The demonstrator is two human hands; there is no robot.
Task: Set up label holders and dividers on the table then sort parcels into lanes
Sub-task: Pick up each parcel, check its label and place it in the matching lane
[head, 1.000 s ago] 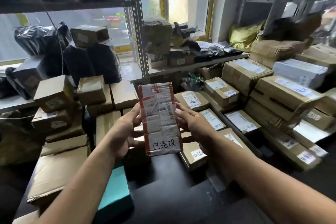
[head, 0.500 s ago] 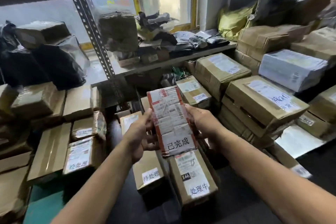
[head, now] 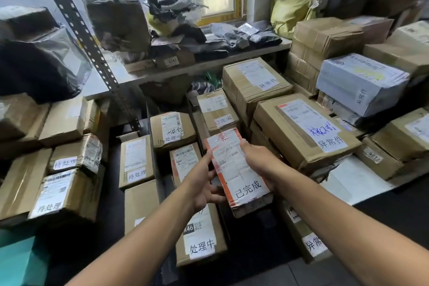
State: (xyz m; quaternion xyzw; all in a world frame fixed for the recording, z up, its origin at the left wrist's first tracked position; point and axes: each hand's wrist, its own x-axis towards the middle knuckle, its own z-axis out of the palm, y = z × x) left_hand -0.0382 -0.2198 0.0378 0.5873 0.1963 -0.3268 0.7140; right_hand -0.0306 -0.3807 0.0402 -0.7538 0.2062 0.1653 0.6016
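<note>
Right now, in the head view, both hands are clamped on one long, flat parcel (head: 239,176) with orange-striped edges and a handwritten slip at its near end. The left hand (head: 204,186) holds the left long edge near the middle, while the right hand (head: 260,162) grips the right long edge a little further forward, thumb on top. The parcel is in the air above the dark surface (head: 255,251), tilted so that its face is towards the camera. Its long axis runs away from the person, leaning slightly to the left at the far end. Just beyond that far end lies a brown box (head: 217,109) whose slip seems to carry the same characters, so that row is probably the parcel's lane. On the left, touching or nearly under the left hand, is a box with a different slip (head: 200,234); on the right is a large box with blue writing (head: 306,130). The free spot lies straight below and slightly ahead, so lowering the parcel lengthwise looks right, with the right hand nearer.
</note>
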